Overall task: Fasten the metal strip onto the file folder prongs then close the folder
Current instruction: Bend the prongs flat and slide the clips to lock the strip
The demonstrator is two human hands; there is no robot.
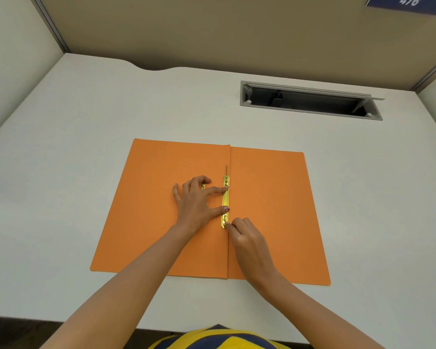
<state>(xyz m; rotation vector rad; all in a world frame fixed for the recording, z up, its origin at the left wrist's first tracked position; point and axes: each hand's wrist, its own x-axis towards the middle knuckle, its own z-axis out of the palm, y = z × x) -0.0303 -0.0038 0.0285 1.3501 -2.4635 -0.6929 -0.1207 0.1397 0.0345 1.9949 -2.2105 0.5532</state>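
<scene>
An orange file folder (161, 222) lies open and flat on the white desk. A gold metal strip (225, 197) lies along its centre fold, with a thin prong (226, 169) sticking up past the strip's far end. My left hand (196, 200) rests on the left leaf, index finger and thumb pressing the strip's left edge. A small gold piece (203, 186) shows under its curled fingers. My right hand (247, 238) has its fingers curled, the tips pinching at the strip's near end; what they hold there is hidden.
A grey cable hatch (310, 100) is open in the desk (86, 117) at the back right. Beige partition walls (212, 28) enclose the desk on three sides. The desk's front edge runs just below the folder, near my striped clothing (217, 340).
</scene>
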